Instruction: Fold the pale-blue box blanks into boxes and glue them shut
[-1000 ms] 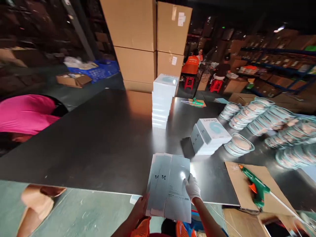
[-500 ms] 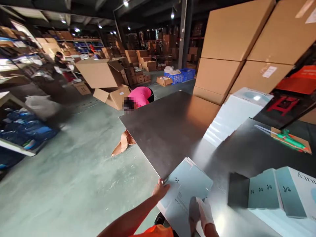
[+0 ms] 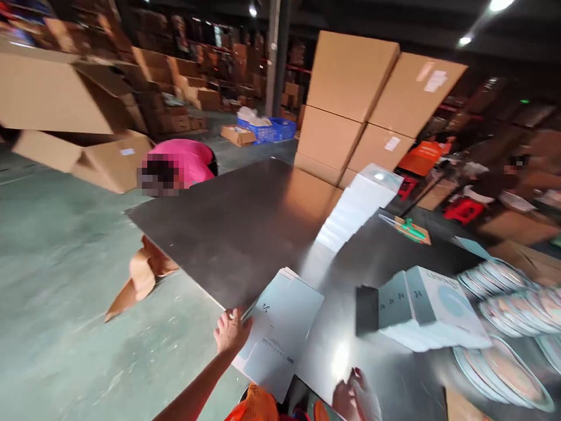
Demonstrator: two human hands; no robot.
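Left hand [image 3: 232,332]: half-curled against flattened cartons [image 3: 283,333], grip unclear
Right hand [image 3: 363,394]: blurred; openness and hold cannot be told
Blue crate [image 3: 263,135]: whitish bundle [image 3: 249,114] (too distant to identify)

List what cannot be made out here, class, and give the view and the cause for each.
- Head view: small print on the pale flat carton; too small and blurred to read.
- Head view: right hand; blurred, so its grip is unclear.
- Head view: brown cardboard; cut off by the bottom edge.
- Head view: rightmost round stack; cut off by the right edge.
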